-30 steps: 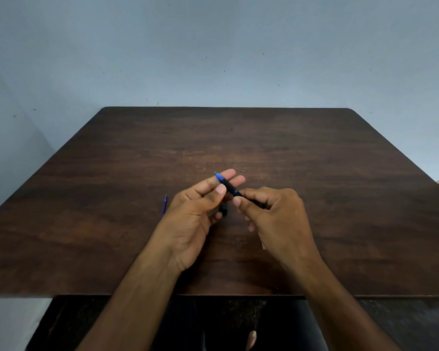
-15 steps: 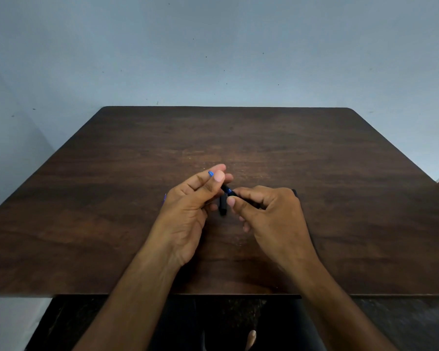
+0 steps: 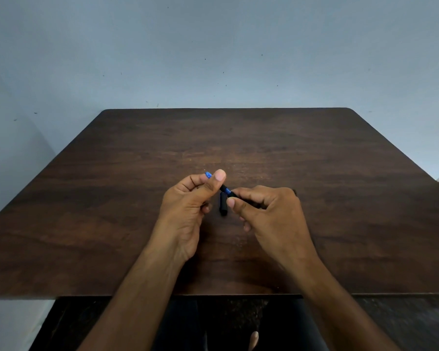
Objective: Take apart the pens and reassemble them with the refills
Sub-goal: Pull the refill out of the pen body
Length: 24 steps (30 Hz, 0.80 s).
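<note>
Over the middle of the dark wooden table (image 3: 340, 198), my right hand (image 3: 269, 214) grips a black pen barrel (image 3: 226, 190) with a blue band at its open end. My left hand (image 3: 188, 206) pinches a small blue tip piece (image 3: 208, 175) between thumb and forefinger, a short gap away from the barrel. A black pen cap (image 3: 223, 207) lies on the table between the two hands. Most of the barrel is hidden inside my right fist.
The table's near edge (image 3: 213, 296) runs just under my forearms. A pale blue wall stands behind the far edge. My knees and a foot show below the table.
The blue tip piece has come off the barrel. My left hand has drawn it up and to the left, while my right hand keeps hold of the barrel. My left hand now covers the blue refill.
</note>
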Each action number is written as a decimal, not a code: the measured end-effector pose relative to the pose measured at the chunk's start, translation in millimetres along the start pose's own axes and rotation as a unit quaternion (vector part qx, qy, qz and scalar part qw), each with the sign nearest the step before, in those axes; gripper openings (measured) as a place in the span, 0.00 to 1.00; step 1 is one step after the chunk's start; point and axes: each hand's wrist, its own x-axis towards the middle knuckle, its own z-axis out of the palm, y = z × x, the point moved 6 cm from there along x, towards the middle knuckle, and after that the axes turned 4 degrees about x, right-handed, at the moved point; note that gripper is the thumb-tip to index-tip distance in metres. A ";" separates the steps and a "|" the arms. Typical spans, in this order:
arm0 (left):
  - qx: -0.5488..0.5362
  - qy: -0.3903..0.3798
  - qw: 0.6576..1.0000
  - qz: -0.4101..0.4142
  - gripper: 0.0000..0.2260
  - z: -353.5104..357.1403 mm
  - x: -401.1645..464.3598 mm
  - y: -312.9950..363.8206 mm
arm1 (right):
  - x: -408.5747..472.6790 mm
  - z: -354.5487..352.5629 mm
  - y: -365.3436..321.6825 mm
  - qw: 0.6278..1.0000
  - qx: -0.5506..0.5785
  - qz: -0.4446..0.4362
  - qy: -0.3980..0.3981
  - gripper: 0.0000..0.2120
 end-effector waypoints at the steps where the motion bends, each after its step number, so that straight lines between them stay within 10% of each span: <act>1: -0.001 -0.006 1.000 -0.004 0.14 1.0 -0.1 -0.3 | -0.4 0.1 -0.4 1.000 -0.002 -0.002 -0.001 0.12; 8: 0.038 -0.072 0.997 0.003 0.11 3.1 -6.5 1.8 | 0.9 -3.1 -1.8 1.000 -0.007 0.002 -0.001 0.13; 24: 0.015 0.033 0.999 0.034 0.14 -8.5 4.9 12.1 | -1.3 -5.0 2.0 0.998 0.046 0.033 0.006 0.09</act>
